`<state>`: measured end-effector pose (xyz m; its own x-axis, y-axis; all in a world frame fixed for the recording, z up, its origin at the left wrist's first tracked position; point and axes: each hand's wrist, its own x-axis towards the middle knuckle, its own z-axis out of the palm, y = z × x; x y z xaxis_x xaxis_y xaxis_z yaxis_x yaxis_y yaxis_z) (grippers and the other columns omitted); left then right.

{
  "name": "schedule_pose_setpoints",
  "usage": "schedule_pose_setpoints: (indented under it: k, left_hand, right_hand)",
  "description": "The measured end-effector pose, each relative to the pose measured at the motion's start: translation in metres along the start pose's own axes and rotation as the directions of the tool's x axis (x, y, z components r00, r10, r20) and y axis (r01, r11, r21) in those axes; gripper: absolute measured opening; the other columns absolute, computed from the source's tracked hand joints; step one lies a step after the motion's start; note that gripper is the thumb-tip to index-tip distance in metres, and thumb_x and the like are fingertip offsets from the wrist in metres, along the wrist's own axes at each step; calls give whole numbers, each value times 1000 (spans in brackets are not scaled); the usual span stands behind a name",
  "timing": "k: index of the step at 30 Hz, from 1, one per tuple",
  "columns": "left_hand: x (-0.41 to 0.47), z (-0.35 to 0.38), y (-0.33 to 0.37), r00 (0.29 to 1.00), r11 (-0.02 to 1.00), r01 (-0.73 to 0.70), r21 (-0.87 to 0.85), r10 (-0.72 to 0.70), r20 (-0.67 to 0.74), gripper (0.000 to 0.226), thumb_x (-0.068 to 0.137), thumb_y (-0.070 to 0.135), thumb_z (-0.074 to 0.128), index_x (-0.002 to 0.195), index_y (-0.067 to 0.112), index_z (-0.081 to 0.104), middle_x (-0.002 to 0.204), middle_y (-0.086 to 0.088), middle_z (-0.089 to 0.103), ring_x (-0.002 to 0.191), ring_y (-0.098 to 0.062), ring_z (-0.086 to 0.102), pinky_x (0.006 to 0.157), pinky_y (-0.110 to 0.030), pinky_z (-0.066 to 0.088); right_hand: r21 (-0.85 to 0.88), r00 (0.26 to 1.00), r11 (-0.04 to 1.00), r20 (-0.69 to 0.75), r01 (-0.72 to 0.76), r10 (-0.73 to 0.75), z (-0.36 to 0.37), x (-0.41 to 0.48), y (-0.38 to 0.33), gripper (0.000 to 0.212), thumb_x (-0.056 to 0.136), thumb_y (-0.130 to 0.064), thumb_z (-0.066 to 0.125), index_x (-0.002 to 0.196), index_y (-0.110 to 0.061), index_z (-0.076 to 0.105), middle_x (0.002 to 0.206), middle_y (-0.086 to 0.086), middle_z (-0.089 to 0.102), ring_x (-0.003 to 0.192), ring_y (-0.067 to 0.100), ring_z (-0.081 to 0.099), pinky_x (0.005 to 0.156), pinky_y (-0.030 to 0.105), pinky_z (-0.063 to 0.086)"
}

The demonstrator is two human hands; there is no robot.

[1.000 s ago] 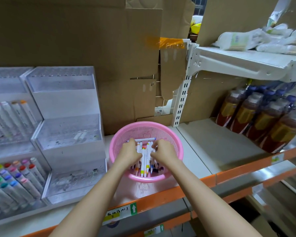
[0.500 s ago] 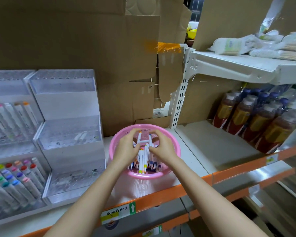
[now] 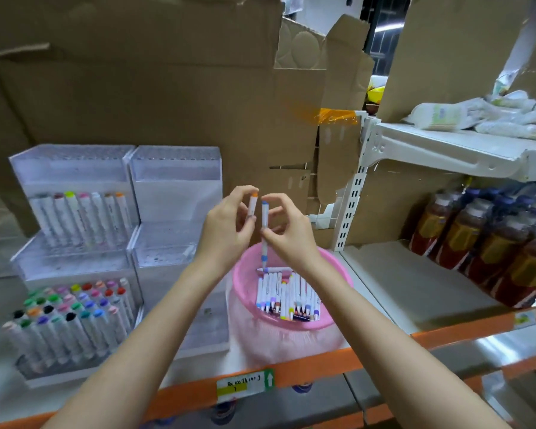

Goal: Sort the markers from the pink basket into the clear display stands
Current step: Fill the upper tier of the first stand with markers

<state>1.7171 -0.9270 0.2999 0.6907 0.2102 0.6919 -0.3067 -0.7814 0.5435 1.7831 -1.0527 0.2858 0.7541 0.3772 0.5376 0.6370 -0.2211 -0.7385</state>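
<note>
Pink basket (image 3: pixel 338 308) sits at the front edge of the shelf (image 3: pixel 415 292), with a heap of markers (image 3: pixel 287 297) lying inside it. Both hands are raised above it. The left hand (image 3: pixel 226 230) pinches an orange-capped marker (image 3: pixel 252 205) between thumb and fingertips, held nearly upright. The right hand (image 3: pixel 291 233) pinches a blue-capped marker (image 3: pixel 264 230) at mid-barrel, its lower end hanging down towards the basket. The two markers are close together, side by side, not clearly touching.

Left of the basket stand two clear stands. The left stand (image 3: pixel 75 243) already holds rows of markers on its middle and bottom tiers; the right stand (image 3: pixel 177 212), just beside the basket, looks nearly empty.

Risks from here, as I judge them: each grip is a light fingertip pinch on a smooth barrel, so a marker could slip and fall back into the basket or off the shelf edge. Reaching left with a forearm could nudge the basket, which sits at the edge. A colour could also go to the wrong row, since the holes are small and blurred.
</note>
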Motion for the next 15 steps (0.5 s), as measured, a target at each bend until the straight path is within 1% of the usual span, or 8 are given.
schedule_pose_setpoints:
  k: [2, 4, 5, 7, 9, 12, 14, 15]
  left_hand:
    - [2, -20, -4, 1000, 1000, 15, 8, -15, -26, 42, 84, 5, 64, 120, 24, 55, 78, 5, 59, 70, -7, 59, 64, -13, 44]
    - [2, -39, -10, 999, 999, 26, 22, -25, -47, 41, 85, 7, 64, 120, 26, 54, 84, 3, 61, 74, -3, 59, 64, -6, 43]
    - [2, -48, -13, 998, 999, 18, 34, -16, -62, 41, 85, 7, 65, 120, 25, 53, 86, 3, 61, 74, -2, 59, 64, -3, 42]
    - [2, -67, -19, 995, 999, 13, 37, -10, -98, 40, 84, 6, 65, 118, 23, 54, 83, 5, 59, 73, -1, 59, 64, -3, 43]
    - [2, -88, -25, 989, 999, 33, 18, -30, -142, 38, 84, 6, 65, 117, 22, 54, 79, 10, 56, 74, 2, 59, 65, -3, 43]
    - [-2, -120, -37, 984, 999, 33, 29, -27, -178, 38, 84, 7, 67, 116, 22, 55, 78, 15, 55, 77, 2, 59, 66, -2, 41]
    - [-5, -141, -48, 982, 998, 24, 57, -13, -186, 39, 84, 9, 68, 117, 24, 55, 79, 14, 55, 79, 1, 58, 67, -2, 41]
    - [-5, -151, -55, 981, 997, 27, 70, -13, -193, 39, 84, 10, 68, 118, 24, 55, 80, 15, 55, 80, 1, 58, 67, -2, 42]
  right_hand:
    - [22, 999, 999, 6, 45, -45, 12, 7, -16, 44, 75, 2, 62, 114, -19, 57, 96, -3, 66, 82, 10, 65, 72, 33, 58]
    - [50, 997, 996, 22, 76, -77, 24, 13, -31, 44, 77, 2, 62, 115, -18, 56, 91, -3, 66, 80, 11, 65, 73, 33, 57]
    - [58, 995, 994, 30, 90, -92, 31, 16, -38, 44, 77, 1, 62, 116, -19, 56, 89, -2, 67, 78, 12, 65, 73, 35, 57]
    - [70, 992, 991, 39, 114, -117, 45, 23, -51, 45, 76, -3, 62, 116, -22, 55, 87, -1, 67, 73, 15, 66, 72, 41, 56]
    - [94, 990, 987, 41, 129, -134, 61, 30, -65, 47, 76, -3, 62, 116, -25, 54, 91, -5, 64, 70, 16, 66, 71, 43, 56]
    - [134, 987, 979, 34, 151, -157, 85, 37, -87, 48, 78, -1, 63, 119, -24, 54, 94, -3, 61, 64, 16, 66, 67, 34, 57]
    - [176, 985, 971, 33, 163, -171, 105, 40, -100, 47, 81, 0, 63, 121, -21, 53, 92, -3, 59, 61, 16, 65, 60, 26, 54]
    - [197, 984, 966, 32, 166, -175, 116, 42, -105, 46, 81, 1, 62, 121, -21, 53, 91, -4, 58, 60, 16, 64, 59, 25, 53]
